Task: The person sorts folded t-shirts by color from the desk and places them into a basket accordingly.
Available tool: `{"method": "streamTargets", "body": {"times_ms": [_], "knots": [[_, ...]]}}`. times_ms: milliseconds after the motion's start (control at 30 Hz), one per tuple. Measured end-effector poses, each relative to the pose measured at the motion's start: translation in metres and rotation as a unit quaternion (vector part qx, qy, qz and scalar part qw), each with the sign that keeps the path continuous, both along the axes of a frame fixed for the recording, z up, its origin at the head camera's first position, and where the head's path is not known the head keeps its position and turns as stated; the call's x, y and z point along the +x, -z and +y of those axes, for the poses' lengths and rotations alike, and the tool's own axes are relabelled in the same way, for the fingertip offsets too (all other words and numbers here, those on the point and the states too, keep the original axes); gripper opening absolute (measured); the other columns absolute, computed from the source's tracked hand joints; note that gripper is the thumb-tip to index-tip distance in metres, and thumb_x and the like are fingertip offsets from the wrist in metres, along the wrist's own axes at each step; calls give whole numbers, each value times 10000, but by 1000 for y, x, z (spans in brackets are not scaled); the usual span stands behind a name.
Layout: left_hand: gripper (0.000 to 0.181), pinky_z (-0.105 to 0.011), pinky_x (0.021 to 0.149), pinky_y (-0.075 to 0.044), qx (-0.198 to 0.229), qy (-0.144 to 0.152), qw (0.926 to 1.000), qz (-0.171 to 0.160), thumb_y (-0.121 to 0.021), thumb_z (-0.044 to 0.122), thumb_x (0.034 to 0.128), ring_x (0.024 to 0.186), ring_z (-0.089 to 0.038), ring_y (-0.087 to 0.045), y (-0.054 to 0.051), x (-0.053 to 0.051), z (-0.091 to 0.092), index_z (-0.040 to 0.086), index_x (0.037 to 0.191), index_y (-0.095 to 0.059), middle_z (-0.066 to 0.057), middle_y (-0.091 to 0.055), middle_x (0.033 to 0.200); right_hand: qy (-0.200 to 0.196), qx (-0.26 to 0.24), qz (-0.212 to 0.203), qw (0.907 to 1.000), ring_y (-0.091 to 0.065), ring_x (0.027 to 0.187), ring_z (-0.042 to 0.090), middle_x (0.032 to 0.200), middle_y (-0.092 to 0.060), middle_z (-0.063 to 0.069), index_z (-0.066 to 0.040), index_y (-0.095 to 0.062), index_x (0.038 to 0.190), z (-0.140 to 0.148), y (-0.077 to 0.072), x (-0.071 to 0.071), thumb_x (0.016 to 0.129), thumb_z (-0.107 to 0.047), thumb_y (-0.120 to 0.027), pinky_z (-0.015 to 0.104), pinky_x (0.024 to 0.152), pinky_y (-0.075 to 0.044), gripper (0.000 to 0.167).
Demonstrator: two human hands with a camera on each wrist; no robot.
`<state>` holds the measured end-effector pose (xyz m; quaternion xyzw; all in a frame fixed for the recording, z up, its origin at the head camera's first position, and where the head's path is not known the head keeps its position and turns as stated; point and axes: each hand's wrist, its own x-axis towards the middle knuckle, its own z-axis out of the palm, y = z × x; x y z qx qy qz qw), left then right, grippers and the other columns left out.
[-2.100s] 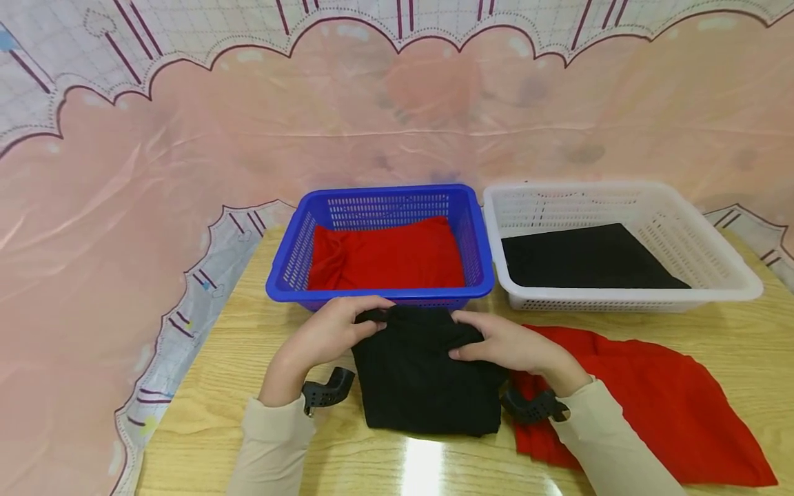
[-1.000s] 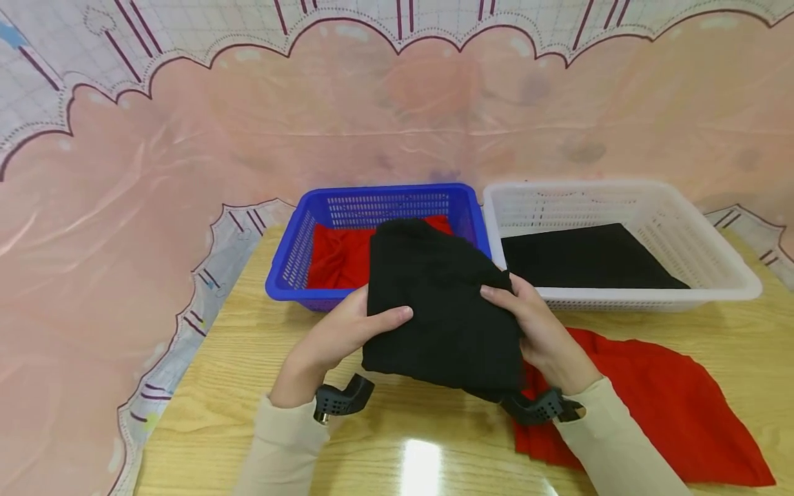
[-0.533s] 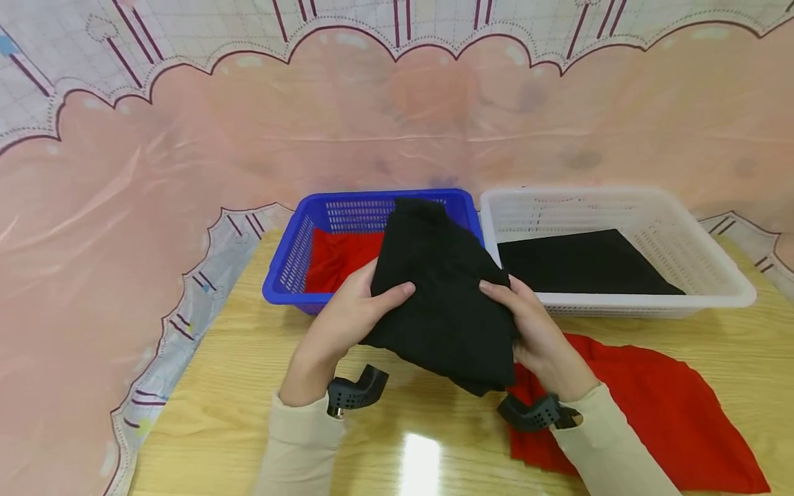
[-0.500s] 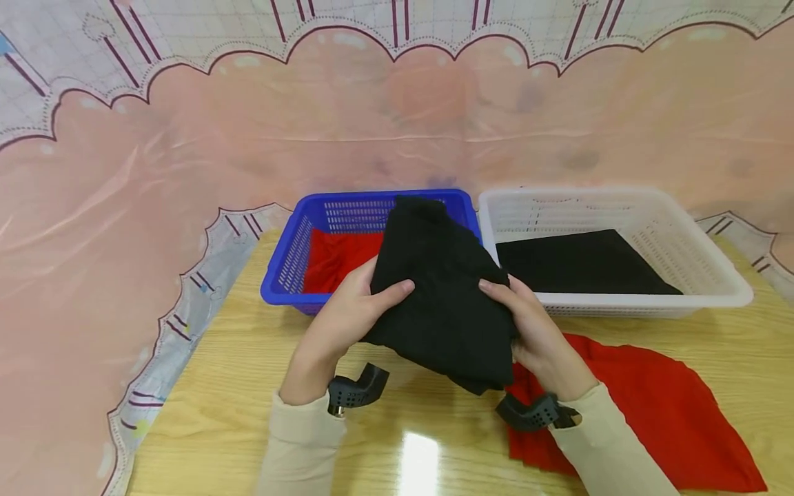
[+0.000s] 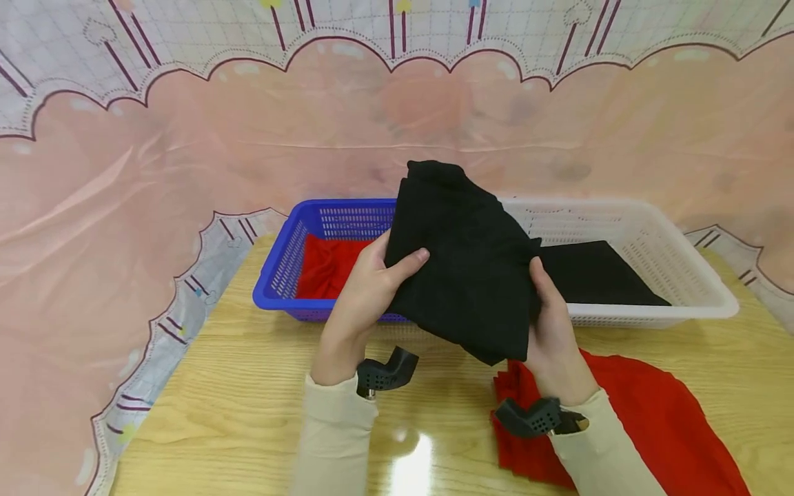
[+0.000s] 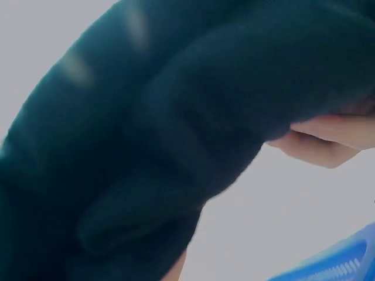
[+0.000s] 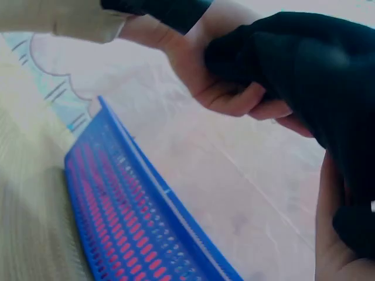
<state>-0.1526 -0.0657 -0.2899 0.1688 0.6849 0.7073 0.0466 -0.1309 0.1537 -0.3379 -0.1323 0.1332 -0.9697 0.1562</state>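
A folded black cloth [image 5: 462,265] is held up in both hands, tilted, in front of the two baskets. My left hand [image 5: 366,286] grips its left edge, the thumb lying on the near face and the fingers behind. At its right edge my right hand [image 5: 554,337] holds the cloth, with most of those fingers hidden behind it. In the left wrist view the dark cloth [image 6: 176,117] fills much of the frame, with fingertips [image 6: 328,137] beneath it. The right wrist view shows fingers curled under the cloth [image 7: 328,76].
A blue basket [image 5: 267,303] with a red cloth [image 5: 329,265] inside stands at the back, partly covered by the held cloth. To its right, a white basket [image 5: 707,311] contains a flat black cloth [image 5: 598,275]. Another red cloth [image 5: 657,413] lies on the wooden table [image 5: 236,413], front right.
Both hands have lifted the black cloth off the table, raised it and brought it slightly right, now overlapping both baskets in view. The right thumb has shifted to the cloth's edge.
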Motion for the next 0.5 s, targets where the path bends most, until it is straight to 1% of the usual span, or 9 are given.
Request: {"method": "streamTargets", "body": {"times_ms": [33,133,233,300,400,500], "knots": [[407,-370,745,-497,36,-5,10000,5,-587,264,858,827,-263,-631,0,-1,2,180,1241,-480,-98,-614,1016,53,-9,38,10000,-568,847,206,942,-597,64,-55,-548,1020,1,-2,-1,962,-267,-363,293,746,-475,287],[405,-372,747,-497,193,-13,9998,-17,-592,259,855,824,-265,-633,-1,-5,8,173,1236,-483,-101,-620,1014,294,177,-3,9994,-574,858,202,974,-596,58,-60,-540,1055,2,-8,-4,953,-270,-391,294,741,-482,277],[389,-370,743,-498,291,-127,9995,26,-595,257,855,810,-261,-637,-2,-7,13,166,1220,-496,-101,-628,1002,405,321,-144,9986,-576,823,199,923,-593,51,-66,-550,1030,4,-13,-7,939,-288,-429,288,702,-488,269],[378,-369,741,-499,354,-226,9991,33,-595,255,855,809,-253,-637,-2,-9,17,165,1211,-503,-97,-627,1003,343,236,-128,9991,-571,773,207,856,-585,60,-55,-561,990,8,-14,-9,936,-312,-429,286,657,-485,293],[358,-367,735,-501,484,-396,9980,37,-588,246,862,807,-247,-635,-1,-11,22,156,1199,-510,-97,-617,1012,116,23,-98,9999,-559,668,233,719,-555,82,-27,-569,875,15,-15,-13,933,-358,-419,298,574,-469,368],[347,-368,739,-501,717,-570,9958,65,-571,227,875,832,-245,-627,0,-13,27,144,1204,-499,-99,-600,1040,-140,-239,47,9996,-548,656,254,693,-537,107,2,-566,812,20,-14,-17,933,-372,-408,315,564,-456,424]]}}
